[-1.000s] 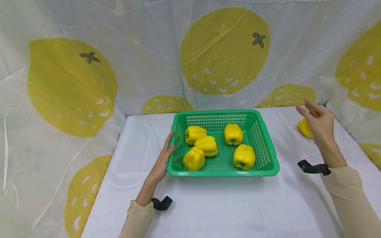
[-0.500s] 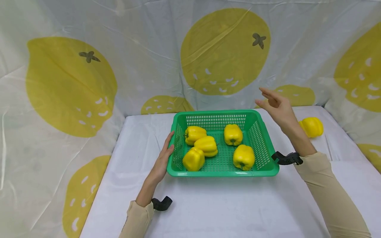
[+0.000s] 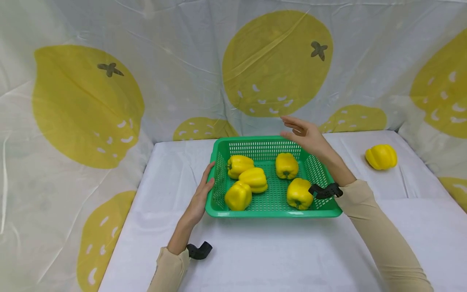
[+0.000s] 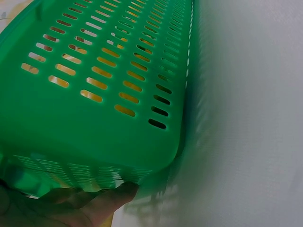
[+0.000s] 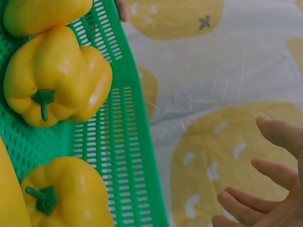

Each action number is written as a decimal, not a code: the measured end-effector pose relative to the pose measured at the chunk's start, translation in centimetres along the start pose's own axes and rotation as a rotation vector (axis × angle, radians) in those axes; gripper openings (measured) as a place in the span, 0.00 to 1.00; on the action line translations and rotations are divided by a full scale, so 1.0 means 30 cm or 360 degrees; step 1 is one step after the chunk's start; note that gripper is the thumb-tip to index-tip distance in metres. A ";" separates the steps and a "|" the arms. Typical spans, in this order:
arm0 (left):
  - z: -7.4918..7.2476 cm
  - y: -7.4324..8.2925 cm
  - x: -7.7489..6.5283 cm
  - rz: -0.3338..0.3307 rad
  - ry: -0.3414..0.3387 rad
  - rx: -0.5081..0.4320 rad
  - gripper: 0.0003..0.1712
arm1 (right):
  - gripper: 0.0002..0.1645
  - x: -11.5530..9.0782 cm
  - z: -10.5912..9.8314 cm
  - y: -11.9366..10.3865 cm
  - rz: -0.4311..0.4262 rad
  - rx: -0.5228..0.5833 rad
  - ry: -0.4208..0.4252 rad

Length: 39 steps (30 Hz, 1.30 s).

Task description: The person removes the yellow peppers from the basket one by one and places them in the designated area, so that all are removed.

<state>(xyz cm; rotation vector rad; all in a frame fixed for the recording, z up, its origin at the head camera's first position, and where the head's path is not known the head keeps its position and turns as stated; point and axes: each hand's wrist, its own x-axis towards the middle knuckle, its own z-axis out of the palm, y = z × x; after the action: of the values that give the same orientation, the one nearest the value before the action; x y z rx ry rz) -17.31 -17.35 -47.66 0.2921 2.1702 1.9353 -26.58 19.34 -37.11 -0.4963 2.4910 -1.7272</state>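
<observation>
A green plastic basket (image 3: pixel 273 213) with slotted walls stands on the white-covered table, holding several yellow bell peppers (image 3: pixel 253 179). My left hand (image 3: pixel 197 200) rests against the basket's left side with its fingers fairly straight. In the left wrist view, its fingers (image 4: pixel 106 201) lie along the green wall. Over the basket's back right part hovers my right hand (image 3: pixel 308 138), fingers extended and apart, holding nothing. The right wrist view also has this hand (image 5: pixel 265 189) beyond the basket rim, with stemmed bell peppers (image 5: pixel 57 78) inside the basket. One more bell pepper (image 3: pixel 381 157) lies on the table to the right.
White cloth (image 3: pixel 255 259) covers the table. A pale curtain (image 3: pixel 175 73) printed with large lemons hangs behind and at both sides. Each wrist wears a black camera mount (image 3: pixel 326 190).
My right hand has swept left, from beside the lone bell pepper on the right to above the basket, leaving that pepper in full view. My left hand and the basket have stayed put.
</observation>
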 end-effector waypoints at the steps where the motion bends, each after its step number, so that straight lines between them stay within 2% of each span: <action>1: -0.001 0.000 -0.001 0.0003 -0.0003 -0.0007 0.30 | 0.36 0.006 0.011 0.002 -0.0017 0.0003 -0.0028; 4: -0.002 0.000 -0.004 0.0011 -0.0008 -0.0021 0.30 | 0.37 0.022 0.042 0.014 -0.0035 0.0005 -0.0137; 11: 0.002 0.005 -0.002 0.0000 -0.0008 -0.0025 0.30 | 0.36 0.041 0.106 0.037 0.0037 0.0015 -0.0428; 21: 0.006 0.005 -0.001 -0.0005 -0.0003 -0.0028 0.30 | 0.28 0.050 0.176 0.086 -0.0024 -0.0056 -0.0825; 31: 0.002 -0.002 0.002 -0.0001 -0.0004 -0.0035 0.30 | 0.24 0.048 0.210 0.107 0.0005 -0.0123 -0.0964; 39: 0.003 -0.002 0.001 -0.0003 -0.0004 -0.0032 0.30 | 0.22 0.042 0.223 0.119 -0.0012 -0.0150 -0.0989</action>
<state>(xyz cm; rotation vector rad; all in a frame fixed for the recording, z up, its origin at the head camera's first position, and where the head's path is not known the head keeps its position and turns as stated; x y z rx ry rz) -17.31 -17.27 -47.71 0.2886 2.1470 1.9536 -26.97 14.08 -42.69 -0.8883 2.1156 -1.2051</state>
